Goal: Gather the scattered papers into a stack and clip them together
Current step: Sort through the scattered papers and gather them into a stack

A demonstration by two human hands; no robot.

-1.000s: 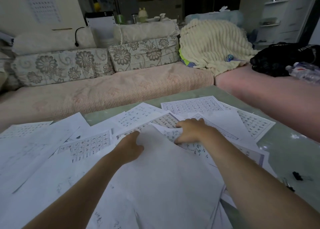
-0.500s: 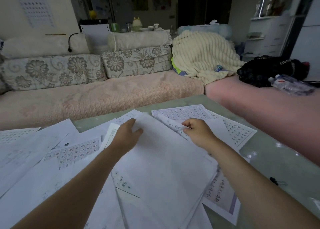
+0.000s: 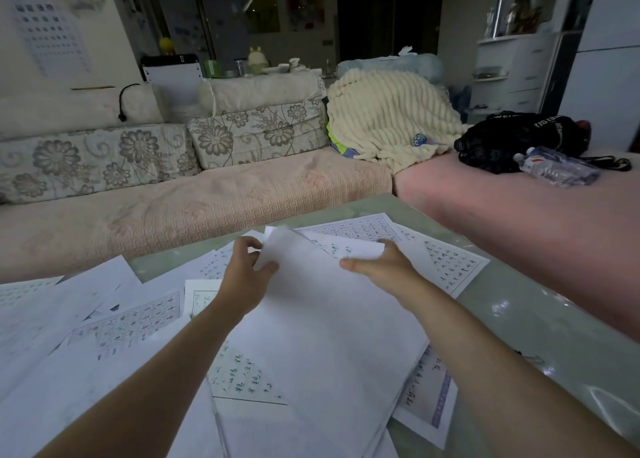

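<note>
Head view: your left hand pinches far-left corner of gathered sheaf, thumb on top, fingers curled under. Right hand closed on sheaf's far edge, thumb on top. Sheaf lies mid-desk, far end lifted, near end resting on loose practice sheets spread toward desk's left edge. More sheets at far-right corner. Square far edges before lifting; keep both grips tight so inner sheets don't slide. Clip not clearly visible.

White papers lie overlapped, far edge lifted off loose sheets.
</note>
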